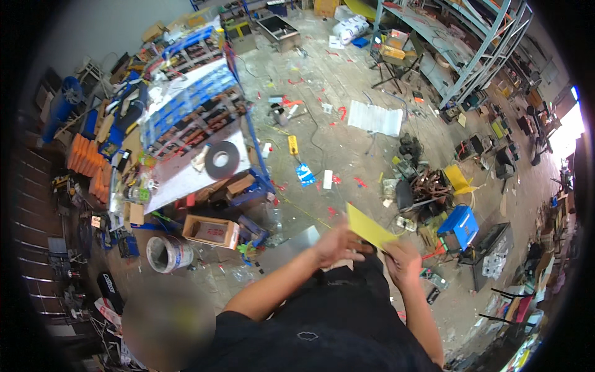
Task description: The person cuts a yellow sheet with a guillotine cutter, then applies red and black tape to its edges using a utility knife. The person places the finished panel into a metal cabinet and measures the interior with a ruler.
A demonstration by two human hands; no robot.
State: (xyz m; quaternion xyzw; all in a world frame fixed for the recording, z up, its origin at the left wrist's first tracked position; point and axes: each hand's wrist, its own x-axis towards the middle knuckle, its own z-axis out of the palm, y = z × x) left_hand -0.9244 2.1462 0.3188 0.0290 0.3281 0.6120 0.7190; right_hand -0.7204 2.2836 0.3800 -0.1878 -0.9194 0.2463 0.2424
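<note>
My right hand [403,261] pinches the lower right end of a flat yellow-green sheet [369,228], which is held tilted in front of my body. Beside the sheet's left end is my left hand [334,248], its fingers apart and partly curled. It seems to hold nothing, though whether a fingertip touches the sheet's edge is unclear. Beneath the hands are my dark-clothed legs. A grey flat panel [288,247] lies to the left of my left forearm.
At left stands a table [180,180] bearing blue-wrapped battery-like packs [198,118] and a black tape roll [222,160]. A cardboard box [211,231] and white bucket [164,254] sit nearer. Right are a blue box [458,226] and scrap pile [427,186]; metal shelving [471,68] stands behind.
</note>
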